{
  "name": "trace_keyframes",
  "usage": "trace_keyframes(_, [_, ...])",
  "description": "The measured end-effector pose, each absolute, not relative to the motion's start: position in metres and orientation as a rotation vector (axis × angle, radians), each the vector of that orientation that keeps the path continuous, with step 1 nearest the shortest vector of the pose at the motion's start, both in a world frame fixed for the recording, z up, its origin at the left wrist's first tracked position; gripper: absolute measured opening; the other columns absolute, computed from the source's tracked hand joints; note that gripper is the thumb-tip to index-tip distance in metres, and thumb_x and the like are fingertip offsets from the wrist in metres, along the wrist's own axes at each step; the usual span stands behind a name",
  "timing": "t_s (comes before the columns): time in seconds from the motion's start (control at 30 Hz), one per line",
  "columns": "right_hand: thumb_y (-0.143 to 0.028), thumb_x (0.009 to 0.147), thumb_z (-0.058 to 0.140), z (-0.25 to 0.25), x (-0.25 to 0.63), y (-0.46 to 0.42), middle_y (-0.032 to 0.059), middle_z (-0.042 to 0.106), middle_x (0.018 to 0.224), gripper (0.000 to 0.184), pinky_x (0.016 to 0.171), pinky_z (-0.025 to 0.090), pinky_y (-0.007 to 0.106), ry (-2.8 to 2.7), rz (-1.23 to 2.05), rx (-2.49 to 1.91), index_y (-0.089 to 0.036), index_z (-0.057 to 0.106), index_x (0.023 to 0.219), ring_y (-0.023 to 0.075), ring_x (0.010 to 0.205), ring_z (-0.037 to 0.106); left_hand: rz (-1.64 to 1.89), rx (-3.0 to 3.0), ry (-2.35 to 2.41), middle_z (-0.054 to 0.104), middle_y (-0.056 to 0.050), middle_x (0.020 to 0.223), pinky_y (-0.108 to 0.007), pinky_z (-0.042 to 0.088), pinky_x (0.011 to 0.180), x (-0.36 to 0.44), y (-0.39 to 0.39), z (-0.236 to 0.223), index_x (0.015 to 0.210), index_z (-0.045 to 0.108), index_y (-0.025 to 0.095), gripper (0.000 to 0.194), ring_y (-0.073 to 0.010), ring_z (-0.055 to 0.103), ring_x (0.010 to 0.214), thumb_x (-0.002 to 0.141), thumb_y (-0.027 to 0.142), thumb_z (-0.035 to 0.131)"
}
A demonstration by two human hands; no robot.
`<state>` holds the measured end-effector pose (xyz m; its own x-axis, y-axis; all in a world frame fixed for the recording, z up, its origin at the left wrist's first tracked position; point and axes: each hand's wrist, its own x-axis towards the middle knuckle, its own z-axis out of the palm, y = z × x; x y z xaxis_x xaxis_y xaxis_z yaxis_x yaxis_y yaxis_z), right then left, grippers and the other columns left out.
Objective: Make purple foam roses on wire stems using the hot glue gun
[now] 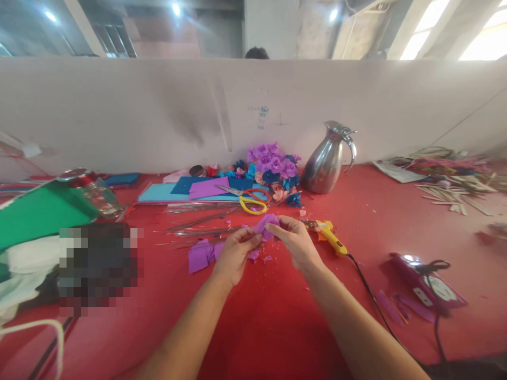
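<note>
Between my hands, above the red table, is a purple paper petal (pixel 266 228). The fingers of my left hand (pixel 236 252) pinch its left edge. My right hand (pixel 298 240) grips its right side, thumb laid across the front. Just left of my left hand lie purple paper squares (pixel 200 256), some overlapping. Beyond my hands rest scissors with red and yellow handles (pixel 253 203), blades pointing left. A yellow glue gun (pixel 330 237) lies on its side to the right of my right hand. Thin wires (pixel 198 229) are spread behind the squares.
Purple, blue and pink paper flowers (pixel 273 163) are heaped by the partition (pixel 178 105). A metal jug (pixel 325 161) stands beside them. Coloured sheets (pixel 158 192) lie behind the wires. On the left is a glass jar (pixel 99 195); a power strip (pixel 430 285) with cords sits right. Wooden sticks (pixel 455 195) lie far right.
</note>
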<state>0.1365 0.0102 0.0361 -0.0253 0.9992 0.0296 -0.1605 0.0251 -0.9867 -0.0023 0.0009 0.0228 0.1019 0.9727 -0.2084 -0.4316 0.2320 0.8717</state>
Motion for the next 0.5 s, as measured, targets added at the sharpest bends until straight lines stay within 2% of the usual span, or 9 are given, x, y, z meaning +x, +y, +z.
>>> trace_keyframes(0.17, [-0.036,0.066,0.069,0.036,0.138,0.01,0.0005,0.065,0.062,0.018,0.061,0.038,0.026,-1.119,1.303,-1.042,-0.018,0.072,0.069,0.0129,0.059,0.051,1.124,0.678,0.873,0.068,-0.002,0.069,-0.022,0.049,0.061,-0.006,0.002,0.024,0.072,0.068,0.013,0.027,-0.0111,0.062,0.062,0.054,0.019,0.087])
trace_keyframes(0.3, [-0.036,0.067,0.069,0.035,0.14,0.011,0.0003,0.064,0.061,0.018,0.063,0.038,0.028,-1.106,1.338,-1.014,-0.018,0.072,0.068,0.0134,0.06,0.051,1.06,0.509,0.81,0.071,-0.006,0.072,-0.026,0.052,0.059,-0.011,0.006,0.026,0.076,0.068,0.014,0.019,-0.0143,0.064,0.062,0.073,0.03,0.077])
trace_keyframes(0.37, [-0.036,0.066,0.069,0.036,0.141,0.011,-0.0001,0.063,0.06,0.018,0.063,0.038,0.028,-1.102,1.351,-1.012,-0.018,0.071,0.066,0.0131,0.059,0.051,1.061,0.457,0.828,0.071,-0.006,0.071,-0.025,0.053,0.057,-0.012,0.007,0.026,0.076,0.067,0.013,0.013,-0.0138,0.064,0.059,0.079,0.026,0.07])
trace_keyframes(0.5, [-0.034,0.064,0.069,0.038,0.14,0.011,-0.0013,0.062,0.059,0.017,0.061,0.036,0.027,-1.119,1.352,-1.02,-0.017,0.07,0.066,0.0117,0.058,0.047,1.042,0.522,0.851,0.068,-0.005,0.066,-0.024,0.053,0.056,-0.014,0.009,0.022,0.076,0.066,0.012,0.003,-0.0129,0.064,0.057,0.079,0.01,0.067])
